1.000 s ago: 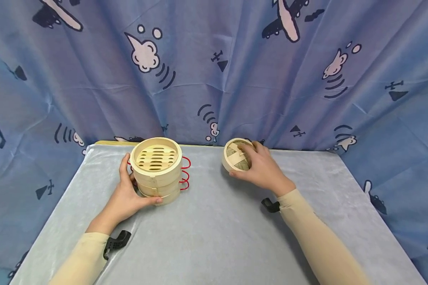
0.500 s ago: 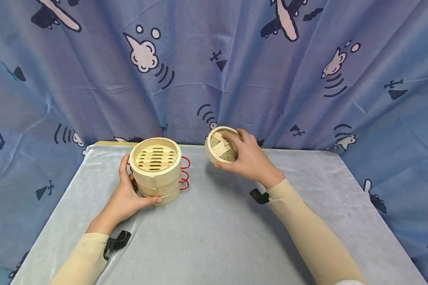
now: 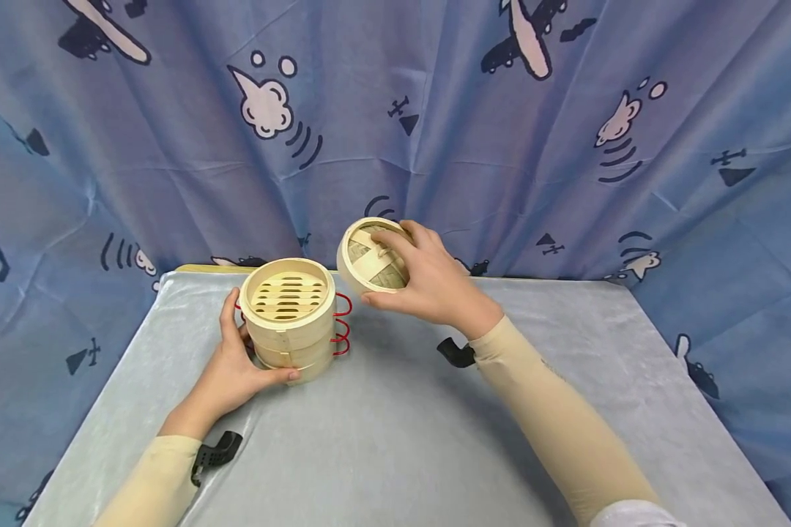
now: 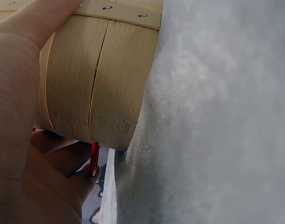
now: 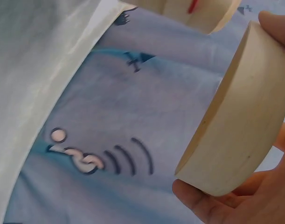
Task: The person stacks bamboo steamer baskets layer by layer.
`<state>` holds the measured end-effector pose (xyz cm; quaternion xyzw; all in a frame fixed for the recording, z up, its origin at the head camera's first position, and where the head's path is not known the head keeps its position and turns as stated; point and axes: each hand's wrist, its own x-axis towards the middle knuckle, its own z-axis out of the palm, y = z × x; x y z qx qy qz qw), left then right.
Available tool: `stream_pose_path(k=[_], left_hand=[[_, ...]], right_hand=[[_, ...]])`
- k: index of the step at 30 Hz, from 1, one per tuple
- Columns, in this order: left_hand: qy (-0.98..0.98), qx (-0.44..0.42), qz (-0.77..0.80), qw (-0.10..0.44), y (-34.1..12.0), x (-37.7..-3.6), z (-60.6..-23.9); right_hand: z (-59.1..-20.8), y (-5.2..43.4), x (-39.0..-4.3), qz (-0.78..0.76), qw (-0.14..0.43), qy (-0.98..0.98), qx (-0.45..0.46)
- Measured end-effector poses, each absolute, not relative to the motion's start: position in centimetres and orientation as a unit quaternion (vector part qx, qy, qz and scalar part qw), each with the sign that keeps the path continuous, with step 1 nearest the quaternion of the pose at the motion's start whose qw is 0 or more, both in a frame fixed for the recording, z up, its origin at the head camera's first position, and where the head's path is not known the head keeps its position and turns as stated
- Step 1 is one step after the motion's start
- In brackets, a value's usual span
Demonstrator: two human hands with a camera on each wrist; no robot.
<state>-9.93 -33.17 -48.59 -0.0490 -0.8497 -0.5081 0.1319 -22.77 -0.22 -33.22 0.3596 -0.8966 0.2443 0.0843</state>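
A stack of round bamboo steamer baskets stands on the table at the left, its slatted top tier uncovered and red loop handles on its side. My left hand grips the stack low down, thumb across the front and fingers round the far side. Up in the air right of the stack, my right hand holds the woven steamer lid by its rim. The lid is tilted. In the right wrist view the lid's pale side shows between thumb and fingers, clear of the table.
A grey-white cloth covers the table. Behind its back edge hangs a blue curtain with cartoon prints. A black wrist device sits on the left wrist, another black device on the right.
My right hand has lifted the lid off the table and carried it leftward, close to the steamer stack. The left hand keeps its grip in place.
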Motion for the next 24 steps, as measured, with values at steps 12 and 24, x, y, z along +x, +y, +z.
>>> stream_pose_path(k=[12, 24], left_hand=[[-0.855, -0.044, -0.503, 0.116, -33.4, -9.9, -48.5], [-0.859, -0.04, -0.501, 0.101, -33.5, -10.1, -48.3]], right_hand=[[-32.2, -4.5, -21.8, 0.187, 0.081, -0.874, 0.442], [-32.2, -8.0, -21.0, 0.182, 0.065, -0.858, 0.476]])
